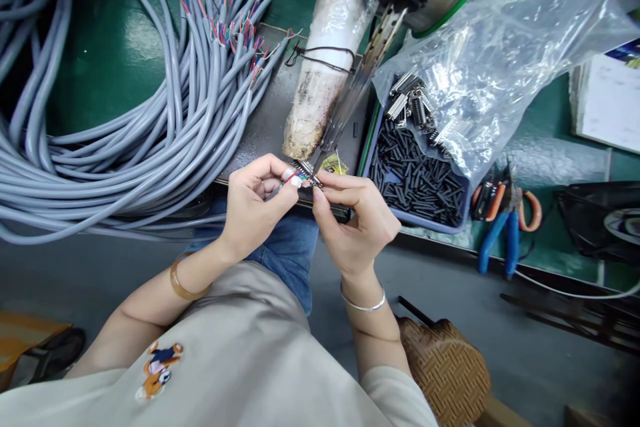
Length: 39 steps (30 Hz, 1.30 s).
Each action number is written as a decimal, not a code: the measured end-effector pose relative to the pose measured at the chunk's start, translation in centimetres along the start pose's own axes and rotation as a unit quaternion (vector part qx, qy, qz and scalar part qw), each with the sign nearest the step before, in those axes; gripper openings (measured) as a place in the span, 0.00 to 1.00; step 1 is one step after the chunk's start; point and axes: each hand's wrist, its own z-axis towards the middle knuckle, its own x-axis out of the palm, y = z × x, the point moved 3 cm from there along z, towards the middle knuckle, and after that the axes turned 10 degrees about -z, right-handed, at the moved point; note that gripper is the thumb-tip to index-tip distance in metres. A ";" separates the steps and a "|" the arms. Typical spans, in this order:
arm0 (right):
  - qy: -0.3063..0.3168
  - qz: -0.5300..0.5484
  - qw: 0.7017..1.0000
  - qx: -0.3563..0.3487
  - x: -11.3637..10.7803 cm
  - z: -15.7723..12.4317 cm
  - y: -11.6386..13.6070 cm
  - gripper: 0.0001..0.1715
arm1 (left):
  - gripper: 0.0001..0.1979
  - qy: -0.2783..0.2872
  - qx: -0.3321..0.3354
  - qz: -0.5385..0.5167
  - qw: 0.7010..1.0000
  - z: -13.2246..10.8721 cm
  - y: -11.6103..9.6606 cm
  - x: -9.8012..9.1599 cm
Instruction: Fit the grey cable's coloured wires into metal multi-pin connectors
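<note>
Between my two hands, near the table's front edge, is a small metal multi-pin connector (pixel 313 175) with thin coloured wires (pixel 300 181) at it. My left hand (pixel 255 207) is closed in a pinch on the wires, and white tips cover its thumb and a finger. My right hand (pixel 357 217) pinches the connector at its right end. Just above the connector, a metal rod like a soldering iron (pixel 345 100) points down from a perforated sleeve. Beside it, a whitish plastic-wrapped tube (pixel 325 67), tied with black cord, ends close to my left fingers.
Grey cables (pixel 165 127) with stripped coloured ends fill the left. A blue bin (pixel 440 225) holds short black tubes (pixel 415 173); a clear plastic bag (pixel 490 67) with metal connectors (pixel 415 103) overlaps it. Blue-handled cutters (pixel 500 233) lie farther right. A woven stool (pixel 445 373) stands below.
</note>
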 end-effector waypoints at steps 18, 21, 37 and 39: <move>0.014 0.022 0.999 0.021 0.0 0.1 -0.4 0.10 | 0.07 0.005 -0.003 -0.025 1.000 0.1 0.1 0.0; 0.011 0.009 1.000 0.013 0.0 0.1 -0.3 0.10 | 0.07 0.002 -0.002 -0.015 1.000 0.1 -0.1 0.2; -0.012 -0.023 0.999 -0.018 -0.1 0.6 -0.2 0.10 | 0.08 -0.035 -0.004 0.041 0.999 0.2 -0.4 0.7; -0.014 -0.039 0.999 -0.029 -0.2 0.5 -0.1 0.10 | 0.07 -0.041 -0.003 0.046 0.998 0.1 -0.5 0.7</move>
